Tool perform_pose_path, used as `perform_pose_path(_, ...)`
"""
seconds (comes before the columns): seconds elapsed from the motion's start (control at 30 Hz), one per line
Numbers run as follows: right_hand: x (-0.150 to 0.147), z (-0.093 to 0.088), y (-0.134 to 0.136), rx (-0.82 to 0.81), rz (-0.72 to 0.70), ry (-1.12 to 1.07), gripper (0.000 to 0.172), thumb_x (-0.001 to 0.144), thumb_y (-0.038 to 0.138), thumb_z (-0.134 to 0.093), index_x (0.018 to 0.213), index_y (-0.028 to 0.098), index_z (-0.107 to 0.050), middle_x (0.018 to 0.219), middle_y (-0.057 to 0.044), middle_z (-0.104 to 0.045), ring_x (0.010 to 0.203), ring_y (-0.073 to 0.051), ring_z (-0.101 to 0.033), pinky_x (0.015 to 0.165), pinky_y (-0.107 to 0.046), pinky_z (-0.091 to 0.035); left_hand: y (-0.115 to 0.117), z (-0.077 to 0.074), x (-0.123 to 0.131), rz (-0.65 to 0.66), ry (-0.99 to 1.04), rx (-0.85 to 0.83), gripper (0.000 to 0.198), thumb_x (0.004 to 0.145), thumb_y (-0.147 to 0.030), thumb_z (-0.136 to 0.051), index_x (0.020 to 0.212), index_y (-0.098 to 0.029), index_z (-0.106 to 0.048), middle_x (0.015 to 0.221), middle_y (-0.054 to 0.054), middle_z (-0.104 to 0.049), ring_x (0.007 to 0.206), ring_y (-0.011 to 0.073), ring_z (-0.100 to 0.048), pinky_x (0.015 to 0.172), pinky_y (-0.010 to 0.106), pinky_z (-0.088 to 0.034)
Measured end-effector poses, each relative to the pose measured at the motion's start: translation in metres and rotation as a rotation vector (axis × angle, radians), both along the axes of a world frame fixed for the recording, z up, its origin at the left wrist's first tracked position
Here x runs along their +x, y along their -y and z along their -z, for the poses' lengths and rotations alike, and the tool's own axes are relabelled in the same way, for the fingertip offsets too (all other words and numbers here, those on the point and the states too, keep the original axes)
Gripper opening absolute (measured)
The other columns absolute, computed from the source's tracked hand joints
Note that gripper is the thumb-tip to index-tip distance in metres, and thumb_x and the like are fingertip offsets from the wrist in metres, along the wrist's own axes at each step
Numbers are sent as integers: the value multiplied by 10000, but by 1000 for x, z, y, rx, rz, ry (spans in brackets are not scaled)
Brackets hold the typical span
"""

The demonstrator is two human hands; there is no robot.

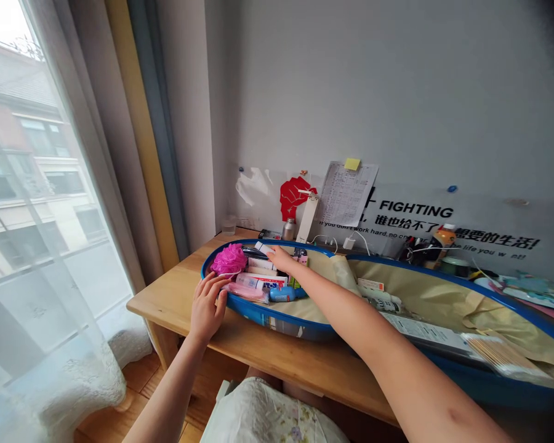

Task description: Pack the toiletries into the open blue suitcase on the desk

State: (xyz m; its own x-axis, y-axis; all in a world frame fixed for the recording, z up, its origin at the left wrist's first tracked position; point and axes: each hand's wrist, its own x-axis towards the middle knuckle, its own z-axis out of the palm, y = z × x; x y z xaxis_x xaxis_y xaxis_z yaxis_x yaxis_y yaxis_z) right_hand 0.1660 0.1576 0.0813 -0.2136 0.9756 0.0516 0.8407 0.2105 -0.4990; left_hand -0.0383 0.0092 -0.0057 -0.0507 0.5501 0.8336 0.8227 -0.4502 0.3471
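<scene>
A long blue tray [277, 317] lined with tan cloth lies on a wooden desk [175, 298]. Its left end holds a pink bath pouf [229, 259], tubes and boxes of toiletries [264, 278] and a small blue bottle [282, 294]. My left hand [207, 306] rests on the tray's left rim, fingers curled over the edge beside a pink packet [245, 291]. My right hand [281, 258] reaches across the tray, palm down with fingers extended onto the boxes at the back; I cannot see anything held in it.
Against the wall stand a white lamp base [307, 219], a small metal bottle [289, 229], pinned paper [346, 194], cables and an orange-capped bottle [441, 241]. Boxes and a bundle of sticks [501, 354] lie in the tray's right part. Curtains and window are at left.
</scene>
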Motion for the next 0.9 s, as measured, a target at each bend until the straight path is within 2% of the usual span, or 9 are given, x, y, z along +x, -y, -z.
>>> perform_pose_path(0.13,-1,2,-1,42,-2,46,360,920,271,-491,1263,213,-583,1246,-71,-662,1089,-188,-623,855,-254,-460,0,0,0,-5,3,-7,321,979,-345,-377,1089,-225,-653,1166,73,-672,1251,256,-514,1080,484,-399)
perform_pose_path(0.23,1,2,-1,53,-24,83,355,912,222,-489,1242,223,-618,1260,-59,-655,1121,-172,-611,910,-241,-446,1,0,0,-8,7,-20,322,979,-348,-379,1093,-226,-654,1173,70,-670,1258,255,-510,1088,480,-393)
perform_pose_path(0.43,2,-1,2,57,-41,147,389,951,211,-395,1238,248,-655,1308,-60,-608,1040,-149,-646,904,-226,-453,0,1,-1,-8,-2,-19,327,981,-349,-381,1097,-220,-657,1178,73,-670,1268,258,-499,1091,487,-385)
perform_pose_path(0.57,-1,-4,8,87,9,185,388,923,211,-445,1261,258,-630,1367,-62,-570,1088,-177,-633,905,-261,-462,0,1,-1,-8,-7,-14,327,983,-340,-379,1100,-219,-660,1176,69,-673,1257,255,-507,1077,476,-400)
perform_pose_path(0.77,1,-12,16,86,53,265,345,922,252,-451,1182,293,-674,1225,-38,-685,1120,-215,-628,853,-302,-490,1,1,0,-17,-13,-1,329,986,-342,-374,1094,-222,-661,1170,70,-676,1248,256,-514,1070,478,-404)
perform_pose_path(0.9,4,-14,20,92,27,323,354,925,261,-435,1144,312,-708,1292,-37,-651,1157,-233,-611,874,-323,-484,1,0,0,-15,-17,15,328,985,-341,-376,1090,-222,-663,1161,67,-679,1237,254,-522,1067,474,-406)
